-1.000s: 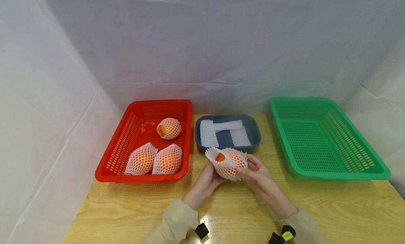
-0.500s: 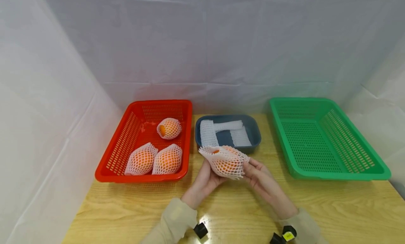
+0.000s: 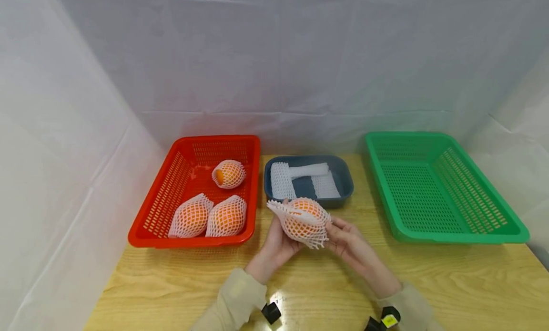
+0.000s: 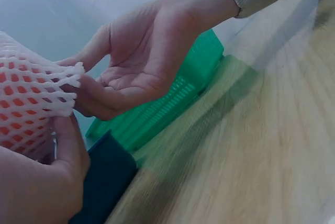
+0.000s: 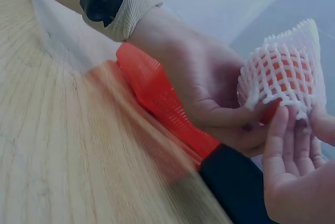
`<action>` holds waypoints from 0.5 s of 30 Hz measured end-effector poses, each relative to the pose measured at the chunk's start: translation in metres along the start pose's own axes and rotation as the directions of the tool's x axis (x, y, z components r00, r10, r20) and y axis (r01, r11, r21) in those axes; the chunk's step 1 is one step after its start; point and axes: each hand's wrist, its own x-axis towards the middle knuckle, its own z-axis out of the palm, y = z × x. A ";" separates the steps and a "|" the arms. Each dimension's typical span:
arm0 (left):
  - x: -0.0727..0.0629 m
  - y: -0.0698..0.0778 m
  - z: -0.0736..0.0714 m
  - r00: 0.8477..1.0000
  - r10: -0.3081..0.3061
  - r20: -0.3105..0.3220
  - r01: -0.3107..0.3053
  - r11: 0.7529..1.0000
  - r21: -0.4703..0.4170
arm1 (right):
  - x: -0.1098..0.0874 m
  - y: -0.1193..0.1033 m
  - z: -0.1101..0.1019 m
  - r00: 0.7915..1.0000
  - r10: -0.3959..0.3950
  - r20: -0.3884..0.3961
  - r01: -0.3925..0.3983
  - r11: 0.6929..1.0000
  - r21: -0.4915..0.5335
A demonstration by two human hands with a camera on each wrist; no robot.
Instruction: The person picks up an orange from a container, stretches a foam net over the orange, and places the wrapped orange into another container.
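An orange fruit (image 3: 306,209) in a white foam net sleeve (image 3: 300,226) is held up over the front of the table. My left hand (image 3: 274,250) cradles it from the left and below, with the fingers curled around the net. With thumb and fingers, my right hand (image 3: 353,247) pinches the sleeve's right end. In the left wrist view, the right hand (image 4: 149,51) has its fingertips at the net's frayed edge. A bit of bare orange peel (image 5: 270,112) shows at the sleeve's opening in the right wrist view, beside the right hand's fingers (image 5: 288,145).
A red basket (image 3: 253,197) at left holds three net-wrapped orange fruits (image 3: 227,216). Behind the hands, a dark blue tray (image 3: 346,178) contains several white foam nets (image 3: 283,181). A green basket (image 3: 429,192) stands at right. White sheeting (image 3: 274,59) encloses the wooden table (image 3: 326,293).
The wrapped fruit has turned in the hands, so its left opening no longer shows and that end of the sleeve looks flattened. The right hand has shifted slightly left along with the sleeve's end.
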 end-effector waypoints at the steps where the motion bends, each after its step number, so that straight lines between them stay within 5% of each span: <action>1: 0.000 0.001 0.000 1.000 0.003 -0.003 -0.003 1.000 0.015 | 0.000 0.000 0.000 1.000 0.013 0.011 -0.013 1.000 -0.008; 6: 0.001 0.004 -0.002 1.000 0.013 -0.020 -0.009 0.978 0.208 | 0.001 -0.004 -0.003 0.995 0.089 0.046 -0.084 0.992 -0.095; 11: -0.001 0.010 -0.001 0.999 0.000 -0.052 0.024 0.891 0.453 | 0.000 -0.004 -0.003 0.994 0.107 -0.040 -0.112 0.974 -0.195; 15: -0.002 0.012 -0.003 0.999 -0.023 -0.030 0.036 0.831 0.555 | 0.001 -0.005 -0.003 0.990 0.121 -0.076 -0.134 0.973 -0.187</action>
